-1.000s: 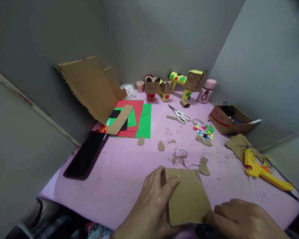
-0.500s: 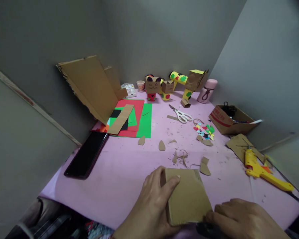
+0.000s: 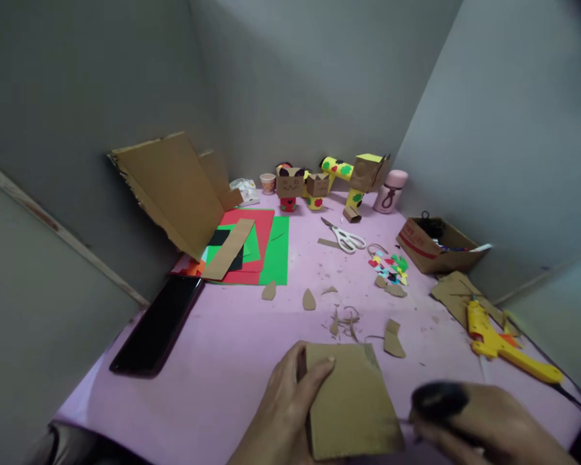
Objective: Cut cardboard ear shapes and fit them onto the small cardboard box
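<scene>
My left hand (image 3: 290, 400) grips a small cardboard box (image 3: 351, 403) by its left side, with the thumb lying across the top face. Near the box's lower right corner, my right hand (image 3: 489, 420) is closed around a dark, rounded tool (image 3: 439, 399). A thin point seems to stick out from this tool toward the box, but motion blur hides its exact kind. Cardboard scraps (image 3: 346, 321) and a bent cardboard offcut (image 3: 393, 339) lie just beyond the box. Two leaf-shaped cardboard pieces (image 3: 309, 299) rest farther left.
White-handled scissors (image 3: 349, 240) lie mid-table near colored paper bits (image 3: 390, 266). On the right are a yellow glue gun (image 3: 506, 349) and an open carton (image 3: 430, 248). A phone (image 3: 157, 326) and colored sheets (image 3: 279, 258) lie left. Cardboard animal figures (image 3: 290, 184) stand behind.
My right hand has drawn slightly right, off the box's lower corner, and its dark tool now shows above the fingers. The left hand keeps its hold; the view has tilted a little.
</scene>
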Available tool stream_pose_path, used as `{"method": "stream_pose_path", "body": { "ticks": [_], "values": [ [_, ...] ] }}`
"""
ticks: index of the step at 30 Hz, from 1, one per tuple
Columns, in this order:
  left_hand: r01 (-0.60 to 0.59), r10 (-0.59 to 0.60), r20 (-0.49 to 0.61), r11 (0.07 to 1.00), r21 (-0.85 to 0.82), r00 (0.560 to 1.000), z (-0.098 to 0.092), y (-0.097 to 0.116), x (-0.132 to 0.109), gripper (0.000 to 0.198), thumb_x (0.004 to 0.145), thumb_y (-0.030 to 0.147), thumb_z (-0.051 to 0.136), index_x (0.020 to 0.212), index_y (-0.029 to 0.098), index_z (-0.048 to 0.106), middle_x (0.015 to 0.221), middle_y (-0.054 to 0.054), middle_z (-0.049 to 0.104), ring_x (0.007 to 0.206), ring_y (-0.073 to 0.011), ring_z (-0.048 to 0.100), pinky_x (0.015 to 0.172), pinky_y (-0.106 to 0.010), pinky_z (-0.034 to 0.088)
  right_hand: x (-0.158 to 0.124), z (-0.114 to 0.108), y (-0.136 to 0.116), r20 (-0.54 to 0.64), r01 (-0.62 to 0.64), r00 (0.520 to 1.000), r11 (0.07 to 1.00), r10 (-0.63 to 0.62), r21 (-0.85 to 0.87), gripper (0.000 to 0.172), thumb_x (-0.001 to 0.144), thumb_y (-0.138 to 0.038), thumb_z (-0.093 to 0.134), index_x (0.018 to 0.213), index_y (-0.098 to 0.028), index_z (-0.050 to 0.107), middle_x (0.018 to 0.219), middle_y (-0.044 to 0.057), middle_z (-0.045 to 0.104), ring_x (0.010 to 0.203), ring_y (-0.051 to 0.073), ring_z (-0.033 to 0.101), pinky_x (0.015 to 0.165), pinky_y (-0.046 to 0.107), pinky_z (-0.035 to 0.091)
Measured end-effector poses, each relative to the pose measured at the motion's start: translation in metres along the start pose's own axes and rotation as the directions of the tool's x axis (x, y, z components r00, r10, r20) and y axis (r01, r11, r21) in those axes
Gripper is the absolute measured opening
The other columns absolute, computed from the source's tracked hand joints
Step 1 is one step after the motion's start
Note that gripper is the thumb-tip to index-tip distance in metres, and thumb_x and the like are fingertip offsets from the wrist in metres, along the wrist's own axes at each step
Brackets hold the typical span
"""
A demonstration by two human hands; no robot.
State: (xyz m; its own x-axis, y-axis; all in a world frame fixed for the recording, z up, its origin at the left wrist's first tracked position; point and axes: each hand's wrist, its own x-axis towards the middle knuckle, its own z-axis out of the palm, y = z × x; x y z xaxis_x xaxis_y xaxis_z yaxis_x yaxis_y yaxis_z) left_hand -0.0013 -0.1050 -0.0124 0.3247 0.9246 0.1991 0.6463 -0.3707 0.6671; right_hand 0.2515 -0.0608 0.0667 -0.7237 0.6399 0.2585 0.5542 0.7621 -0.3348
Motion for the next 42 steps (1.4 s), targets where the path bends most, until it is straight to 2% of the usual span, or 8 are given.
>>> {"method": "stream_pose_path", "body": {
  "ticks": [2, 5, 13, 18, 23, 32, 38, 42],
  "values": [
    [-0.044, 0.043, -0.050, 0.999, -0.016, 0.998, 0.004, -0.011, 0.000, 0.101, 0.053, 0.034, 0.077, 0.135, 0.032, 0.019, 0.140, -0.015, 0.015, 0.124, -0.0393, 0.032, 0.091, -0.054, 0.043, 0.015, -0.007, 0.017, -0.072, -0.252, 0.963, 0.964, 0.258, 0.086, 0.037, 0.091, -0.038, 0.039, 0.062, -0.022, 0.055, 0.048, -0.002, 0.057, 0.043, 0.013, 0.055, 0.041, 0.021, 0.039],
    [-0.058, 0.055, -0.070, 0.997, -0.049, 0.996, 0.007, -0.021, 0.001, 0.101, 0.051, 0.024, 0.075, 0.135, 0.031, 0.019, 0.138, -0.015, 0.016, 0.124, -0.0372, 0.034, 0.090, -0.051, 0.045, 0.049, -0.004, 0.057, 0.045, -0.479, 0.878, 0.873, 0.477, 0.096, 0.035, 0.089, -0.040, 0.039, 0.063, -0.020, 0.053, 0.055, -0.002, 0.059, 0.050, 0.013, 0.057, 0.045, 0.021, 0.041],
    [0.012, -0.015, -0.025, 0.995, -0.099, 1.000, 0.000, -0.010, 0.003, 0.099, 0.055, 0.015, 0.072, 0.135, 0.031, 0.015, 0.140, -0.014, 0.011, 0.129, -0.0346, 0.026, 0.098, -0.052, 0.037, 0.096, 0.042, 0.132, 0.011, -0.574, 0.815, 0.810, 0.579, -0.121, 0.024, 0.084, -0.036, 0.054, 0.072, -0.016, 0.058, 0.069, -0.002, 0.060, 0.065, 0.014, 0.058, 0.062, 0.030, 0.045],
    [0.032, -0.031, 0.012, 0.993, -0.109, 0.999, -0.005, -0.007, 0.003, 0.100, 0.056, 0.017, 0.073, 0.135, 0.031, 0.014, 0.141, -0.014, 0.010, 0.130, -0.0336, 0.025, 0.099, -0.051, 0.036, 0.104, 0.041, 0.103, -0.105, -0.554, 0.832, 0.811, 0.544, -0.190, 0.021, 0.088, -0.027, 0.046, 0.098, -0.014, 0.060, 0.109, 0.016, 0.057, 0.107, 0.030, 0.048, 0.078, 0.040, 0.041],
    [0.047, -0.044, 0.026, 0.992, -0.117, 0.999, 0.002, -0.017, 0.002, 0.102, 0.054, 0.021, 0.075, 0.135, 0.033, 0.015, 0.142, -0.013, 0.008, 0.130, -0.0360, 0.024, 0.097, -0.054, 0.037, 0.137, 0.066, 0.064, 0.183, -0.336, 0.921, 0.939, 0.344, -0.073, 0.022, 0.086, -0.035, 0.054, 0.096, -0.017, 0.061, 0.092, 0.002, 0.065, 0.080, 0.016, 0.062, 0.071, 0.034, 0.049],
    [0.050, -0.051, -0.002, 0.992, -0.118, 0.999, -0.002, -0.009, 0.005, 0.102, 0.054, 0.017, 0.074, 0.135, 0.034, 0.015, 0.141, -0.011, 0.012, 0.129, -0.0328, 0.027, 0.099, -0.049, 0.037, 0.174, 0.092, 0.048, 0.215, -0.293, 0.936, 0.955, 0.279, 0.037, 0.024, 0.087, -0.029, 0.054, 0.108, -0.017, 0.056, 0.108, 0.005, 0.060, 0.088, 0.018, 0.061, 0.074, 0.039, 0.051],
    [0.084, -0.083, 0.019, 0.996, -0.037, 0.996, -0.008, -0.004, -0.001, 0.104, 0.058, 0.031, 0.077, 0.138, 0.034, 0.011, 0.147, -0.013, -0.004, 0.132, -0.0380, 0.019, 0.096, -0.053, 0.039, 0.113, 0.042, 0.038, -0.017, -0.271, 0.958, 0.921, 0.287, 0.280, 0.029, 0.096, -0.026, 0.032, 0.088, -0.016, 0.058, 0.088, 0.004, 0.063, 0.083, 0.014, 0.059, 0.075, 0.027, 0.047],
    [0.005, 0.010, -0.135, 0.994, 0.112, 0.991, -0.019, 0.010, -0.002, 0.091, 0.063, 0.047, 0.071, 0.137, 0.031, 0.019, 0.148, -0.015, -0.001, 0.132, -0.0395, 0.017, 0.097, -0.057, 0.033, 0.045, 0.016, 0.013, -0.033, -0.306, 0.926, 0.797, 0.376, 0.521, 0.018, 0.087, -0.031, 0.050, 0.076, -0.021, 0.059, 0.073, 0.000, 0.061, 0.067, 0.014, 0.058, 0.058, 0.022, 0.045]
  ]
}}
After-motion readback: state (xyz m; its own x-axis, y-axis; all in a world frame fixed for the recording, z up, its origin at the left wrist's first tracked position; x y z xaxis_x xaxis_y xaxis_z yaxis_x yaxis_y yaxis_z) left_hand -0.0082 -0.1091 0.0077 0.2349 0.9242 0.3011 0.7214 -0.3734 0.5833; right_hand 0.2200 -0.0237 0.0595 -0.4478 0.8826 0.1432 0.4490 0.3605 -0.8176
